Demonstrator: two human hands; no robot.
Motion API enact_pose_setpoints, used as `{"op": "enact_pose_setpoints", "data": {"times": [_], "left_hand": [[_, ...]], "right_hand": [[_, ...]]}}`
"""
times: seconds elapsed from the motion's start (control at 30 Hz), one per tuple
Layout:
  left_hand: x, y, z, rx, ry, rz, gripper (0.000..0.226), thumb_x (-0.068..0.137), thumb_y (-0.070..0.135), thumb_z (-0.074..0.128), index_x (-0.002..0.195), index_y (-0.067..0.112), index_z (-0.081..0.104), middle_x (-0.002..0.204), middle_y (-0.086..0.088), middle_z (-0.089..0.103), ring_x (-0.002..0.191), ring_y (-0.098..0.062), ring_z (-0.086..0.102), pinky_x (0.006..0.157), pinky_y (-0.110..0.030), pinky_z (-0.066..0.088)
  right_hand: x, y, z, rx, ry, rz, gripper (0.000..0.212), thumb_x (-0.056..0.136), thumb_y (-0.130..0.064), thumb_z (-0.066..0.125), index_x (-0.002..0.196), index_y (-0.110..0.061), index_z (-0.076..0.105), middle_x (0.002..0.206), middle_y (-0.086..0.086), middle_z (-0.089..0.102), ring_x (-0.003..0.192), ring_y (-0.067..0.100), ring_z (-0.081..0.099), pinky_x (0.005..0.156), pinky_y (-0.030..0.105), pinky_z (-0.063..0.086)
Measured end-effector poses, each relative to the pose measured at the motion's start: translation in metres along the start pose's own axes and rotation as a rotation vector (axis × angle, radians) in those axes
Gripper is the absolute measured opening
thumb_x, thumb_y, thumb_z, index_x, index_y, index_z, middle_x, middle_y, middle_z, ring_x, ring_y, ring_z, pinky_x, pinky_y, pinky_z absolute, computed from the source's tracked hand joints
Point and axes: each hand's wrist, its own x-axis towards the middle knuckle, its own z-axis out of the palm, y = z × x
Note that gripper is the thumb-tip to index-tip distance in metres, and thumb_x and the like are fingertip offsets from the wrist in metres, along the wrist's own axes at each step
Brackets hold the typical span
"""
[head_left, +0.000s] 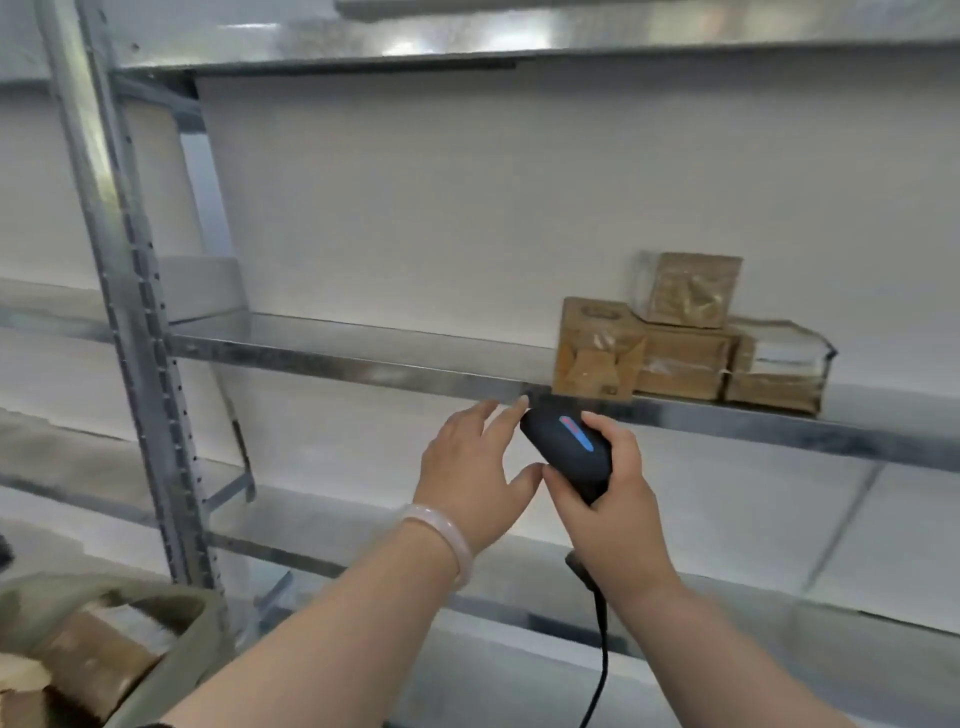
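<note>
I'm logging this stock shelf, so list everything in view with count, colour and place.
black handheld scanner with a blue light strip: one, black, just below the middle shelf's front edge
black cable: one, black, hanging from the scanner's handle
brown cardboard boxes: four as far as I can tell, brown, middle shelf at right, one stacked on top
galvanised metal shelving rack: one, grey, across the whole view
grey-green tub: one, grey-green, lower left corner, brown parcels inside
pale bracelet: one, whitish, on the left wrist
left hand: one, fingers stretched toward the shelf edge, beside the scanner
right hand: one, gripping the scanner
</note>
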Motion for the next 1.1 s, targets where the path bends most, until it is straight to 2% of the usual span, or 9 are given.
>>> {"op": "enact_pose_setpoints", "data": {"times": [0.07, 0.27, 0.43, 0.57, 0.63, 0.77, 0.87, 1.0, 1.1], "left_hand": [[0.015, 0.040, 0.006, -0.025, -0.007, 0.068, 0.070, 0.095, 0.051, 0.056, 0.156, 0.040, 0.023, 0.160, 0.005, 0.028, 0.147, -0.017, 0.022, 0.115, -0.030, 0.023], [0.046, 0.130, 0.036, -0.116, -0.013, 0.175, 0.071, 0.094, 0.051, 0.058, 0.156, 0.040, 0.024, 0.158, 0.005, 0.031, 0.145, -0.017, 0.025, 0.118, -0.034, 0.027], [0.073, 0.191, 0.066, -0.230, -0.076, 0.132, 0.072, 0.096, 0.047, 0.058, 0.157, 0.038, 0.021, 0.163, 0.003, 0.023, 0.150, -0.020, 0.015, 0.123, -0.038, 0.019], [0.098, 0.226, 0.096, -0.282, -0.090, 0.081, 0.072, 0.096, 0.044, 0.059, 0.157, 0.031, 0.024, 0.161, 0.003, 0.026, 0.149, -0.020, 0.021, 0.121, -0.036, 0.024], [0.111, 0.236, 0.109, -0.302, -0.088, 0.028, 0.071, 0.096, 0.042, 0.060, 0.157, 0.030, 0.025, 0.159, 0.003, 0.029, 0.146, -0.021, 0.027, 0.120, -0.037, 0.029], [0.130, 0.245, 0.132, -0.334, -0.061, -0.110, 0.071, 0.095, 0.041, 0.061, 0.156, 0.034, 0.025, 0.159, 0.001, 0.031, 0.145, -0.025, 0.030, 0.118, -0.044, 0.035], [0.135, 0.251, 0.144, -0.341, 0.000, -0.160, 0.072, 0.095, 0.038, 0.062, 0.156, 0.032, 0.025, 0.156, -0.001, 0.032, 0.144, -0.025, 0.030, 0.119, -0.041, 0.032], [0.132, 0.261, 0.148, -0.434, 0.067, -0.196, 0.072, 0.095, 0.027, 0.063, 0.156, 0.033, 0.025, 0.149, 0.002, 0.031, 0.140, -0.022, 0.034, 0.114, -0.030, 0.029], [0.130, 0.267, 0.149, -0.534, 0.093, -0.202, 0.073, 0.096, 0.017, 0.061, 0.156, 0.035, 0.023, 0.130, 0.011, 0.028, 0.118, -0.009, 0.040, 0.099, -0.017, 0.030]], "right_hand": [[0.010, -0.005, -0.040, -0.031, 0.062, -0.018, 0.057, 0.085, -0.019, 0.073, 0.117, -0.055, 0.043, 0.111, -0.028, 0.060, 0.097, 0.001, 0.062, 0.076, 0.023, 0.055], [0.039, 0.000, -0.140, -0.097, 0.184, -0.073, 0.055, 0.086, -0.017, 0.072, 0.123, -0.047, 0.044, 0.116, -0.024, 0.059, 0.101, -0.005, 0.059, 0.077, 0.006, 0.046], [0.067, 0.021, -0.210, -0.129, 0.247, -0.048, 0.050, 0.086, -0.020, 0.072, 0.120, -0.044, 0.043, 0.110, -0.024, 0.059, 0.091, -0.002, 0.061, 0.070, 0.008, 0.046], [0.099, 0.041, -0.254, -0.100, 0.300, -0.012, 0.047, 0.087, -0.023, 0.072, 0.119, -0.043, 0.043, 0.109, -0.022, 0.060, 0.091, -0.005, 0.060, 0.068, 0.009, 0.044], [0.116, 0.053, -0.270, -0.091, 0.295, 0.011, 0.046, 0.088, -0.025, 0.071, 0.119, -0.042, 0.041, 0.109, -0.016, 0.061, 0.091, 0.001, 0.062, 0.070, 0.015, 0.047], [0.146, 0.075, -0.281, -0.060, 0.261, 0.055, 0.047, 0.087, -0.027, 0.070, 0.123, -0.039, 0.042, 0.104, -0.019, 0.060, 0.091, 0.020, 0.066, 0.083, 0.043, 0.057], [0.164, 0.085, -0.281, -0.040, 0.252, 0.037, 0.049, 0.087, -0.024, 0.070, 0.127, -0.033, 0.042, 0.105, -0.011, 0.062, 0.096, 0.021, 0.065, 0.086, 0.033, 0.052], [0.176, 0.093, -0.279, 0.024, 0.198, 0.067, 0.053, 0.089, -0.021, 0.069, 0.133, -0.027, 0.041, 0.103, -0.016, 0.055, 0.094, 0.011, 0.058, 0.070, 0.006, 0.041], [0.179, 0.099, -0.279, 0.052, 0.202, 0.069, 0.052, 0.088, -0.021, 0.070, 0.129, -0.032, 0.041, 0.108, -0.011, 0.059, 0.094, 0.015, 0.064, 0.076, 0.012, 0.050]]}}
